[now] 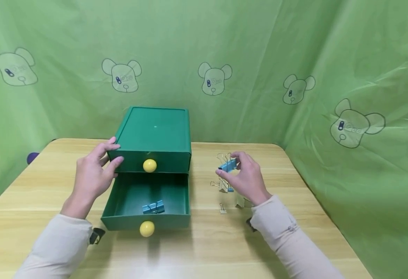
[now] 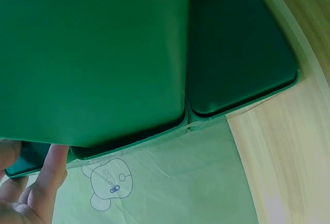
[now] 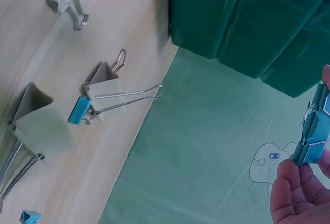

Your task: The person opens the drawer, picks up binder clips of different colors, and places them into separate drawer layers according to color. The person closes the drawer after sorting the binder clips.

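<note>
A green two-drawer box [image 1: 155, 131] stands on the table with its lower drawer [image 1: 174, 221] pulled out. My left hand [image 1: 94, 176] grips the box's front left corner, thumb at the front of the upper drawer. My right hand [image 1: 247, 178] pinches a blue binder clip [image 1: 228, 166] between thumb and fingers, raised to the right of the box, its wire handles upward in the head view. Inside the lower drawer lies another blue binder clip [image 1: 153, 207]. Pale binder clips [image 3: 105, 90] lie on the table below my right hand, a small blue clip [image 3: 80, 110] beside one.
Yellow round knobs [image 1: 150, 166] stick out from both drawer fronts. Nearer me on the wooden table [image 1: 211, 252] sits a small pale clip [image 1: 223, 210]. A green curtain [image 1: 252, 116] printed with bear heads hangs behind and at the sides. Something purple [image 1: 32, 157] shows past the left table edge.
</note>
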Motion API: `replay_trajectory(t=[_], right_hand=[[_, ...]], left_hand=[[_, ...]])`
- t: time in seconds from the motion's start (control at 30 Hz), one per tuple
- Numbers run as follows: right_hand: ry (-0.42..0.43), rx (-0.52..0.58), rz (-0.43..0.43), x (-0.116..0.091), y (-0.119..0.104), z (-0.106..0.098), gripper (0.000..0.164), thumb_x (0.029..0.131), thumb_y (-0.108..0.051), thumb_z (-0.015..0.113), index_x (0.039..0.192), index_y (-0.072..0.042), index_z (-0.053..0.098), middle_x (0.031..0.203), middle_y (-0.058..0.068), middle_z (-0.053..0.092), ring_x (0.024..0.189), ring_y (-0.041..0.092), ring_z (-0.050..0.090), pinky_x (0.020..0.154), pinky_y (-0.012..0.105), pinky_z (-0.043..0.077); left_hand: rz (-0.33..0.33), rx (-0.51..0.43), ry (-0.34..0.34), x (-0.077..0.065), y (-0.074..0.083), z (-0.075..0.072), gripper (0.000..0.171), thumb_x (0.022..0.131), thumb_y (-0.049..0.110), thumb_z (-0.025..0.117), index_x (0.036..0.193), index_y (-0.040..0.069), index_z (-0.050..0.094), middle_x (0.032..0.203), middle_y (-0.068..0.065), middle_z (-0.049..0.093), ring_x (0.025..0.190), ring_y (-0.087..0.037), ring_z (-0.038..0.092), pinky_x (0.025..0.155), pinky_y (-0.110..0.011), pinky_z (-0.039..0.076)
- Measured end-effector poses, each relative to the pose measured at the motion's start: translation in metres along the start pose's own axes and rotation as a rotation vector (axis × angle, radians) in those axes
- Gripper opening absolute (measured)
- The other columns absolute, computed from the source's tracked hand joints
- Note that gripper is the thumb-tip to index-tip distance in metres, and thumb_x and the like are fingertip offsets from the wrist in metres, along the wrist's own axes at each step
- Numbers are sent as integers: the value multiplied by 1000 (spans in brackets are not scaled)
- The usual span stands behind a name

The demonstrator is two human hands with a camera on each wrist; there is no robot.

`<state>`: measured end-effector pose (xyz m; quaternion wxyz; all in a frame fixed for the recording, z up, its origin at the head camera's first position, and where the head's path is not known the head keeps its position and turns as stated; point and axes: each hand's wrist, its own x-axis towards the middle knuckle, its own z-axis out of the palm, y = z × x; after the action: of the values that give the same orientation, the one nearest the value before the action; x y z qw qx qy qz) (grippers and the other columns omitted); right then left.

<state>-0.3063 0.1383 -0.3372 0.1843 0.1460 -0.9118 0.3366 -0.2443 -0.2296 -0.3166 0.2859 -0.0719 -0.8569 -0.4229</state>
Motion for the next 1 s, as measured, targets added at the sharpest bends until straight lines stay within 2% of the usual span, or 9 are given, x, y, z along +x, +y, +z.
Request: replay_trajectory(t=[0.13,0.4,0.57,0.77,1.0], right_hand=[[-6,17,-7,-4,-5,1,58,74,-33,85,116,-4,57,97,9,61,86,27,59,75,39,53],[27,38,-67,-8,-19,4,57,72,-31,87,113,-3,59,100,9,62,83,25,59,72,37,54],[25,55,-76,-11,-26,5,58,71,-32,87,113,-3,60,101,8,63,84,24,61,74,38,54],[40,73,-128,-14,-33,11,57,70,-31,89,111,-2,61,92,6,62,79,23,60,71,36,54],[56,116,-175,-21,-44,18,57,67,-29,90,108,-3,62,86,5,61,75,26,59,66,36,53]], left_hand=[[-11,15,-15,-2,0,1,30,90,-1,67,119,-2,60,141,-14,50,109,-49,55,54,-21,54],[-13,17,-15,-1,3,0,31,91,3,67,120,0,60,142,-13,50,109,-50,54,55,-24,55],[0,16,-7,-1,3,-1,30,90,2,67,119,-1,60,141,-14,51,108,-51,54,56,-26,55],[23,28,-6,1,3,1,29,90,2,68,118,-1,61,140,-15,51,106,-51,55,59,-38,56],[23,25,-5,0,2,-1,29,90,2,67,118,-1,61,139,-15,52,106,-52,54,58,-35,56]])
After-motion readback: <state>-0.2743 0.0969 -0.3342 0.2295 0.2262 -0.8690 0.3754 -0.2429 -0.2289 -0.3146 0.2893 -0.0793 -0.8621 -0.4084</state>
